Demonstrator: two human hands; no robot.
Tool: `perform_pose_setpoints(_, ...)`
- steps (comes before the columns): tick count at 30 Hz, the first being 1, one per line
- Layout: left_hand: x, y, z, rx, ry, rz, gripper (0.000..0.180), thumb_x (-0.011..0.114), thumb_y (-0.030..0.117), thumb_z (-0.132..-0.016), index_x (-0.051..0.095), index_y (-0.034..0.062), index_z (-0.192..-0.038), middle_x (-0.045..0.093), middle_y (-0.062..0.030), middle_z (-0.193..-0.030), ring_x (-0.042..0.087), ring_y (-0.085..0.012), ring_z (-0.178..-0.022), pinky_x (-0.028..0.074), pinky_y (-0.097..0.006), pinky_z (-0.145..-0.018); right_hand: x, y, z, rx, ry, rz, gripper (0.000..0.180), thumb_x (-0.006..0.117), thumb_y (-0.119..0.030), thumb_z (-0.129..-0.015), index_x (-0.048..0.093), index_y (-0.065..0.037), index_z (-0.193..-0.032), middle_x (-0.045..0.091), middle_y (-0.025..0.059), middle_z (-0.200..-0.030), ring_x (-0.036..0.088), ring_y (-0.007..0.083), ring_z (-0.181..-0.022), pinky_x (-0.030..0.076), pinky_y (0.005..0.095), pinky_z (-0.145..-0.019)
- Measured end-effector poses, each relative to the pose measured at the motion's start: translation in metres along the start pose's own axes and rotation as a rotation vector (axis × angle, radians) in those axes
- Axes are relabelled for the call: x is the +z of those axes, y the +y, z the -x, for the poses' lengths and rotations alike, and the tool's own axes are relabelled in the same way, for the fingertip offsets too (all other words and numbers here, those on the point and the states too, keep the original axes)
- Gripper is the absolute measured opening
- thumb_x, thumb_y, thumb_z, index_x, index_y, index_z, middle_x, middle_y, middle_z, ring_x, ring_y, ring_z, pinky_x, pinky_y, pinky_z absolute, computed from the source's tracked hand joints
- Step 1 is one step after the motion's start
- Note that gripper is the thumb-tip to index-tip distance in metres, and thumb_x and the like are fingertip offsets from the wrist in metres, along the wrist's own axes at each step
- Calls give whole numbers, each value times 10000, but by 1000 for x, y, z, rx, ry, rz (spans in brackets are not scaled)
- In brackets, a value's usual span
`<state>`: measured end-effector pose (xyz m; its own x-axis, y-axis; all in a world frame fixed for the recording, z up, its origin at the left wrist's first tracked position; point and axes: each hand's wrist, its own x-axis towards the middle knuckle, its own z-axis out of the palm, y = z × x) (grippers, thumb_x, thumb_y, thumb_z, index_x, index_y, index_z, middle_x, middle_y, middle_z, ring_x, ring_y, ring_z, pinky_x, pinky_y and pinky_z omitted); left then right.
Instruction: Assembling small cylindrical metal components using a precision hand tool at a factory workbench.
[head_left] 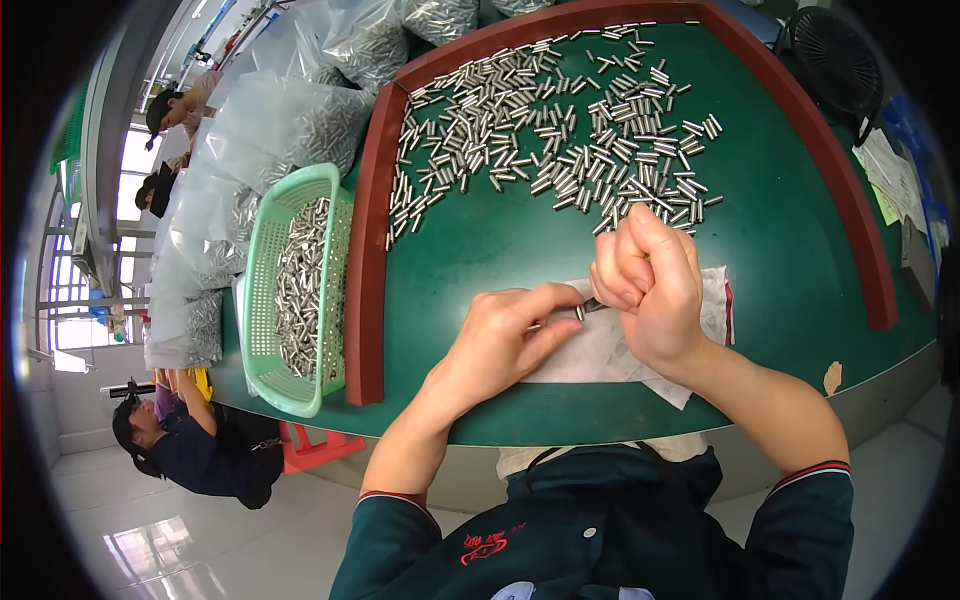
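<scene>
My left hand (497, 338) is closed, with thumb and forefinger pinching a small shiny metal pin (580, 312). Curled into a fist just to its right, my right hand (660, 290) grips a slim dark metal tool (594, 305). Only the tool's tip shows, close to the pin; the fist hides the rest, so its kind cannot be told. Both hands are over a white cloth (570, 362) on the green tabletop (450, 275). Beyond them, many loose metal pins (620, 150) lie scattered, the nearest ones close to my right knuckles.
A red-brown raised border (370, 270) frames the work area. Left of it stands a green plastic basket (262, 340) full of pins, near clear bags (300, 120) of metal parts. A black fan (835, 62) is at far right. A co-worker (200, 445) sits at lower left.
</scene>
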<state>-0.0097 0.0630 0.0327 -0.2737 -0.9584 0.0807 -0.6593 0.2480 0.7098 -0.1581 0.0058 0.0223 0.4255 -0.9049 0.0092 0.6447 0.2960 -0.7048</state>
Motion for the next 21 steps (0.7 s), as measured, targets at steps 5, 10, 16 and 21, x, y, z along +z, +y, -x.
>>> perform_pose_setpoints(5,7,-7,-2,111,14,-139,125,603,74,-733,543,31,-834,543,-126,-599,541,-291,-553,421,-364,-503,0,2,-2,-1,5,1,424,336,-209,-896,267,-87,-496,305,4,-440,246,65,-407,206,217,-381)
perform_pose_setpoints(10,2,-6,0,100,-5,-159,102,594,74,-735,522,26,-789,542,-138,-607,542,-304,-571,423,-369,-513,4,0,-2,-15,23,49,440,303,-256,-904,246,-120,-490,263,0,-420,159,75,-380,166,231,-373)
perform_pose_setpoints(16,-16,-17,3,-416,-42,1341,102,525,159,-857,486,70,-825,469,13,-672,314,-31,-510,260,-165,-469,0,-1,-2,20,5,-6,427,331,-240,-901,262,-100,-503,296,5,-444,224,66,-417,199,217,-384)
perform_pose_setpoints(21,-13,-29,2,-452,12,1482,93,507,173,-868,502,81,-858,437,-9,-702,274,-30,-497,240,-161,-451,1,0,-1,10,12,-14,424,320,-217,-905,246,-107,-502,269,-4,-442,226,72,-420,192,220,-380)
